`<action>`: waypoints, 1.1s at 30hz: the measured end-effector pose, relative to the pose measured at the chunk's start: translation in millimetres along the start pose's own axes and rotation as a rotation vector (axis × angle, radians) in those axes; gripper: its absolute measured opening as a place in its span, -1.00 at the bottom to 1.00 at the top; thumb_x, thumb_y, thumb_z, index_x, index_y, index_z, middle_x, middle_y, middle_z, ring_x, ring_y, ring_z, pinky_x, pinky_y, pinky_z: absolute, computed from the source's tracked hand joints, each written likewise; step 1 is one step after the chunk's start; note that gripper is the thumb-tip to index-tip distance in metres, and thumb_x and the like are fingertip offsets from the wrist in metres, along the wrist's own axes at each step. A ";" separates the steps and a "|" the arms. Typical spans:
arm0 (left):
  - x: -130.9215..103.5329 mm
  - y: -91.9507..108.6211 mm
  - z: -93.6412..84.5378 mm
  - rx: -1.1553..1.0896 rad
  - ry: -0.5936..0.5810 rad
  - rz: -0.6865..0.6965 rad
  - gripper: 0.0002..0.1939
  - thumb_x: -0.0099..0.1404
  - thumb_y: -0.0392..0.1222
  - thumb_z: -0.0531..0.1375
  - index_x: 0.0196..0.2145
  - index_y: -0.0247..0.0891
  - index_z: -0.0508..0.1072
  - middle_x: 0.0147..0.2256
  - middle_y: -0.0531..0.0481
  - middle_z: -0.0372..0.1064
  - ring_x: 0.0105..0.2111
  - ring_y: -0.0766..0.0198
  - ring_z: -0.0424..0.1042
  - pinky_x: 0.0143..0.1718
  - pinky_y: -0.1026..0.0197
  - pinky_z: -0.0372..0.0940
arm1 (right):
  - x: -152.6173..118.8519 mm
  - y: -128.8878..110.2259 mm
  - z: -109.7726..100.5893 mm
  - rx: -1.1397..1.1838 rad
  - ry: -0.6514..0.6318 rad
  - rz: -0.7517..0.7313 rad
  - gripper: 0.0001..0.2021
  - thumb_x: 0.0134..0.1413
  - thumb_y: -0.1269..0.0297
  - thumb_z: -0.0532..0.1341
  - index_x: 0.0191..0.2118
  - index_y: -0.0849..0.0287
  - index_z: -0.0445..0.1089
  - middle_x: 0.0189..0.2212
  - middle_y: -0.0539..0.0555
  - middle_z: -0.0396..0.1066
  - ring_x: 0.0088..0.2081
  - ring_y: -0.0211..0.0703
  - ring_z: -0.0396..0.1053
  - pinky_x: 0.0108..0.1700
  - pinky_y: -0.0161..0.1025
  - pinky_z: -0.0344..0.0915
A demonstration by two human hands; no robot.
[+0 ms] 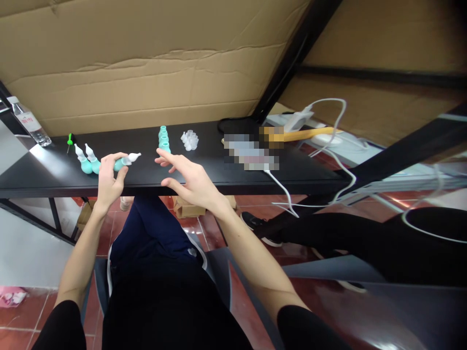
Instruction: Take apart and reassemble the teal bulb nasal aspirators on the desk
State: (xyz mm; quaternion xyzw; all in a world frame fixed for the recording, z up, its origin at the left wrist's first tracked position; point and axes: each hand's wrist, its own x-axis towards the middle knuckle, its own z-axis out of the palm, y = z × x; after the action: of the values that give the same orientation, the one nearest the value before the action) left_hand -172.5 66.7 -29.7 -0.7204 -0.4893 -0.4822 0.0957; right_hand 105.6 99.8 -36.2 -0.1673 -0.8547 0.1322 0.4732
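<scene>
Near the front edge of the tabletop (233,176), the left hand (108,180) grips a white-tipped teal bulb (118,165), two upright bulbs (86,166) crowding its left. Across a gap, the right hand (191,179), half-open and holding nothing, is by a teal row (163,133); rightward, a white cable (280,183) crosses the edge.

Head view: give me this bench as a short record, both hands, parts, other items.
left hand: holds teal round bulb with white pointed tip, tip rightward
right hand: open, nothing held; near row of teal open-necked pieces, contact unclear
tipped bulbs: two teal round bulbs with white tips, left of left hand, tips up
small parts: cluster of translucent whitish pieces, right of teal row
other: clear plastic bottle, green-and-black tool
surface: flat black tabletop
</scene>
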 end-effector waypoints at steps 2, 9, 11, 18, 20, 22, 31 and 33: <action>0.3 -5.7 2.5 -0.036 0.044 -0.034 -0.75 0.53 -0.18 0.24 0.12 -0.14 0.46 0.04 -0.10 0.57 0.05 0.07 0.57 0.18 0.00 0.47 | 0.0 2.8 -2.7 -0.035 -0.003 0.003 -0.36 0.58 -0.07 0.20 0.61 -0.06 0.21 0.31 0.21 0.56 0.22 0.15 0.55 0.24 0.19 0.59; 2.2 -19.2 0.9 0.191 0.129 -0.022 -0.80 0.44 -0.20 0.35 0.01 -0.13 0.56 0.12 -0.18 0.41 0.20 -0.07 0.47 0.35 -0.20 0.40 | 0.9 5.0 -1.1 -0.092 -0.029 0.004 -0.45 0.60 -0.03 0.18 0.54 -0.07 0.31 0.34 0.19 0.53 0.23 0.18 0.52 0.24 0.24 0.59; 1.9 -21.9 0.7 0.216 0.104 -0.063 -0.77 0.45 -0.20 0.32 0.05 -0.13 0.58 0.06 -0.15 0.42 0.11 -0.02 0.50 0.28 -0.17 0.45 | 0.7 5.2 -0.8 -0.099 -0.021 0.002 -0.46 0.60 -0.03 0.18 0.53 -0.05 0.33 0.33 0.20 0.53 0.22 0.18 0.52 0.24 0.24 0.59; -3.2 -29.2 11.1 0.212 0.145 -0.158 -0.66 0.50 -0.26 0.19 0.19 -0.15 0.42 0.03 -0.16 0.53 0.05 0.03 0.59 0.10 -0.01 0.55 | 0.0 7.1 -2.9 -0.142 -0.028 0.009 -0.47 0.59 -0.03 0.18 0.51 -0.05 0.34 0.32 0.21 0.53 0.20 0.20 0.54 0.27 0.28 0.55; -5.1 -29.5 13.3 0.221 0.190 -0.170 -0.69 0.53 -0.23 0.19 0.18 -0.16 0.39 0.02 -0.18 0.54 0.03 0.02 0.61 0.07 -0.01 0.55 | 0.1 7.0 -4.0 -0.157 -0.038 0.015 -0.47 0.58 -0.01 0.18 0.51 -0.05 0.35 0.32 0.21 0.53 0.22 0.22 0.53 0.30 0.29 0.53; -6.6 -28.8 13.7 0.250 0.205 -0.150 -0.76 0.57 -0.19 0.16 0.14 -0.18 0.42 0.03 -0.22 0.54 0.02 0.00 0.61 0.08 -0.02 0.54 | 0.3 6.8 -4.8 -0.165 -0.047 0.025 -0.48 0.58 0.01 0.19 0.51 -0.05 0.35 0.33 0.22 0.53 0.25 0.24 0.51 0.33 0.31 0.50; -7.8 -29.1 9.7 0.337 0.166 -0.131 -0.70 0.64 -0.16 0.05 -0.05 -0.18 0.60 0.07 -0.27 0.52 0.01 0.00 0.59 0.08 -0.01 0.52 | 0.7 7.9 -5.3 -0.172 -0.060 0.046 -0.48 0.55 0.07 0.22 0.50 -0.04 0.36 0.34 0.20 0.52 0.29 0.25 0.48 0.36 0.33 0.47; -7.6 -29.6 9.0 0.333 0.151 -0.144 -0.70 0.62 -0.18 0.05 -0.03 -0.18 0.60 0.09 -0.30 0.52 0.11 -0.10 0.53 0.23 -0.15 0.46 | 0.7 8.0 -5.2 -0.172 -0.064 0.050 -0.48 0.55 0.08 0.22 0.50 -0.04 0.37 0.35 0.20 0.52 0.30 0.25 0.48 0.36 0.33 0.47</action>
State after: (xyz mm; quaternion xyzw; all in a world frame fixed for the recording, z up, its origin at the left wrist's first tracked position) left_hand -191.2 82.4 -50.2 -0.6196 -0.6039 -0.4528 0.2152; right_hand 110.9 107.7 -36.1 -0.2241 -0.8733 0.0755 0.4260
